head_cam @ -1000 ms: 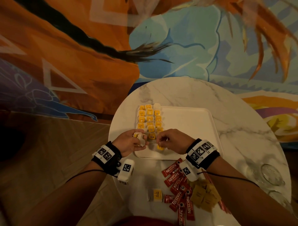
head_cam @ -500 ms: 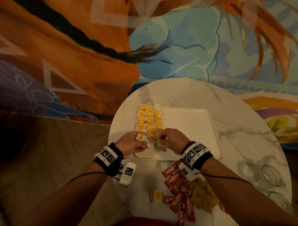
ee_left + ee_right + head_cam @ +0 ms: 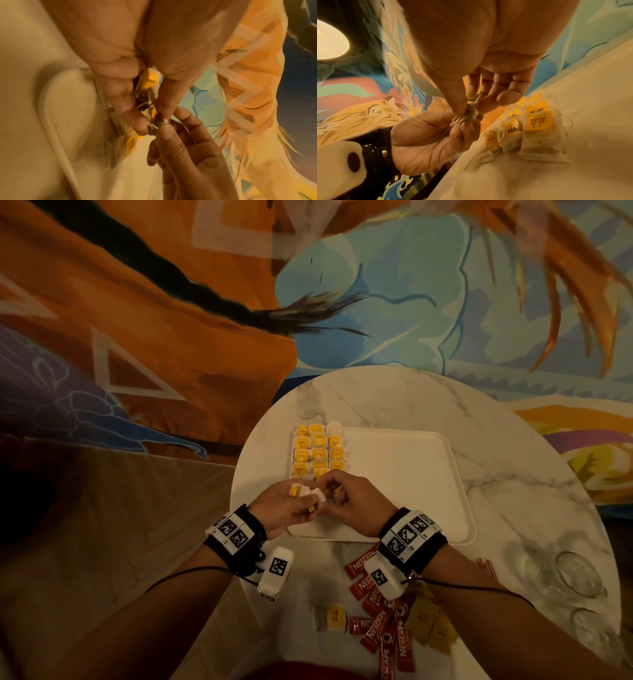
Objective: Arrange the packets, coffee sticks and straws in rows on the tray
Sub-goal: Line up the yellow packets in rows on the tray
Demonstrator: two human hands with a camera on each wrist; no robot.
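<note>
Tea bags with yellow tags (image 3: 318, 453) lie in three rows at the left end of the white tray (image 3: 411, 474). Just above the tray's near left corner my left hand (image 3: 310, 501) holds a small bundle of tea bags (image 3: 301, 491). My right hand (image 3: 329, 491) meets it, thumb and forefinger pinching one tea bag (image 3: 471, 112) at the top of that bundle. In the left wrist view the bundle (image 3: 148, 83) sits between my left fingers. Red coffee sticks (image 3: 380, 621) and brown packets (image 3: 428, 621) lie on the table near me. No straws show.
A single tea bag (image 3: 334, 617) lies on the marble round table (image 3: 376, 398) near its front edge. Two glasses (image 3: 579, 573) stand at the right rim. The right two thirds of the tray are bare. A painted wall rises behind the table.
My right hand has left the tray's near edge and moved left to the bundle in my left hand. Both hands now meet a little above the tray corner.
</note>
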